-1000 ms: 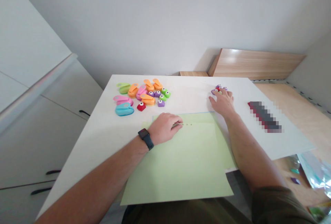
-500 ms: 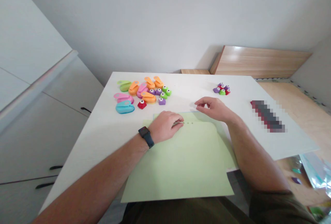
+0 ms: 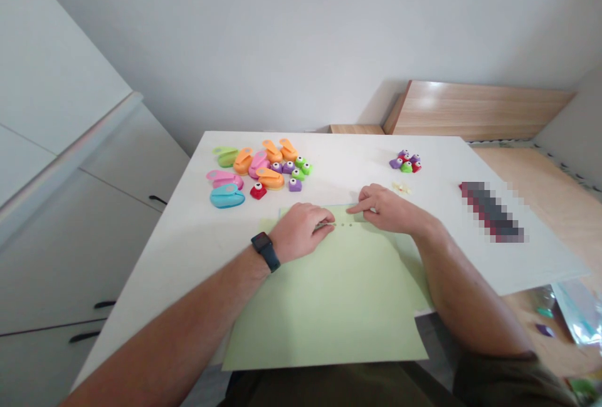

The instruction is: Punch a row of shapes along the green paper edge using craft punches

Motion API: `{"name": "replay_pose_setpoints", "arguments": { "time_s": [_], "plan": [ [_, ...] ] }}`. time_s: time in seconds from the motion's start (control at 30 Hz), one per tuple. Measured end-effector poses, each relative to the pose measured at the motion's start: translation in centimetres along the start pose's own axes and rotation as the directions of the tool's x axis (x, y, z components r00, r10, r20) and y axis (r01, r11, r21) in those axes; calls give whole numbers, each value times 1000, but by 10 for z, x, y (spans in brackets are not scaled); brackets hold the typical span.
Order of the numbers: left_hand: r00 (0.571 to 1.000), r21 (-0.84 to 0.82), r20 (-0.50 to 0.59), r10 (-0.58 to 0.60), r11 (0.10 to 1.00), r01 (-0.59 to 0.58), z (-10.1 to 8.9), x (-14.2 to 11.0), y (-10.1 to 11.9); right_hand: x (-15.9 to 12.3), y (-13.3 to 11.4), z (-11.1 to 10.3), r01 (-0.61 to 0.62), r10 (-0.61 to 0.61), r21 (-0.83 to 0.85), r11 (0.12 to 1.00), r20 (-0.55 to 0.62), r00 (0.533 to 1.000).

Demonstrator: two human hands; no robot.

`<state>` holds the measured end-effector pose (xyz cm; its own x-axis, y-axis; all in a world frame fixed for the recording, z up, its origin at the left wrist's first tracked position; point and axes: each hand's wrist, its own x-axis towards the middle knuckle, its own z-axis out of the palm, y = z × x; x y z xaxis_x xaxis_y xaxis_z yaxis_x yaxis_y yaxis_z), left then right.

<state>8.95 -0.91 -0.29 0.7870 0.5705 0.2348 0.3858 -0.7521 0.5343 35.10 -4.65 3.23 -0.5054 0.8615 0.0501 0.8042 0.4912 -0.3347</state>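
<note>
A large sheet of light green paper (image 3: 329, 306) lies at the near edge of the table and overhangs it, with other green paper beneath. Several small punched holes line its far edge. My left hand (image 3: 303, 226), with a dark watch on the wrist, pinches that edge between thumb and fingers, just left of the holes. To the right of the holes is my right hand (image 3: 383, 207), index finger stretched out over the paper's far edge, other fingers curled, nothing visible in it. Small pale yellow scraps (image 3: 402, 187) lie beyond it.
At the back left of the white table (image 3: 174, 256) sit several large craft punches (image 3: 226, 196) and small ones (image 3: 295, 185). More small punches (image 3: 407, 161) cluster at the back right. A blurred dark red item (image 3: 491, 211) lies at the right.
My right hand has come down and slightly nearer me, its index finger now extended over the paper's edge. Pale scraps show where that hand was. My left hand stays on the paper.
</note>
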Motion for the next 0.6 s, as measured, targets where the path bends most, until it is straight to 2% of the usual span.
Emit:
{"name": "replay_pose_setpoints", "arguments": {
  "time_s": [0.13,0.27,0.47,0.6],
  "plan": [
    [1000,0,3,-1,1000,1,-1,0,0,-4,7,-7,-71,72,-72,995,10,997],
    [1000,5,6,-1,1000,1,-1,0,0,-10,27,-9,-202,202,-175,964,-16,979],
    [1000,5,12,0,1000,0,0,0,-1,-22,70,-9,-361,365,-323,875,-51,930],
    [1000,9,14,-3,1000,3,0,0,-1,-29,84,-13,-463,449,-355,812,-128,884]
  ]
}}
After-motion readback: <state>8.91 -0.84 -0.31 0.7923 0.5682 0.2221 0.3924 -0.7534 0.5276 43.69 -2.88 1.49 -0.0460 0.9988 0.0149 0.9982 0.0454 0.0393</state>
